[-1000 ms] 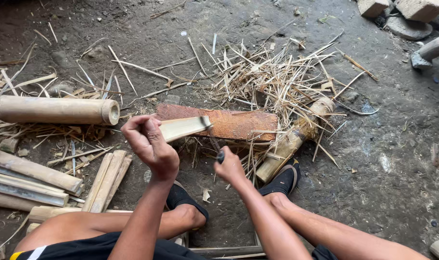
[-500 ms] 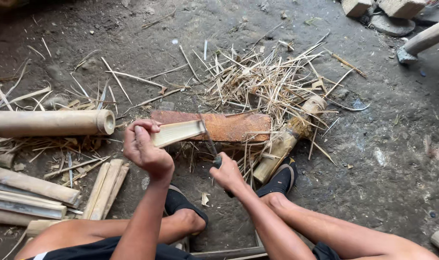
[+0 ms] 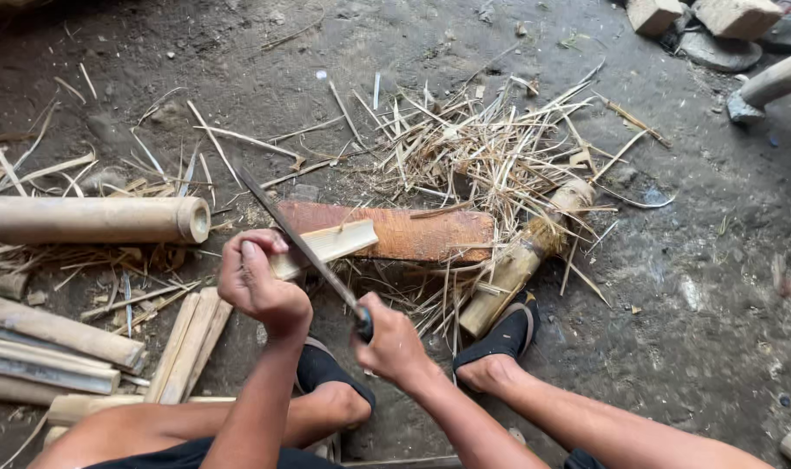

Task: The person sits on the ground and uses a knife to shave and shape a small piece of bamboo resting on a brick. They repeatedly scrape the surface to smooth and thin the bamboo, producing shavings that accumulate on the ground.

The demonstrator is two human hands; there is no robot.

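Gritty dirt floor (image 3: 717,287), left hand (image 3: 261,287) gripping pale split bamboo (image 3: 330,245), right hand (image 3: 391,339) on long blade (image 3: 296,239)

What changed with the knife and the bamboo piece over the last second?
The right hand swung the knife up and left: its blade, which pointed down in front of the bamboo slat before, now slants across the slat past the left hand. The left hand kept its grip on the slat, which stays over the wooden block. The bamboo tube lies as it was.
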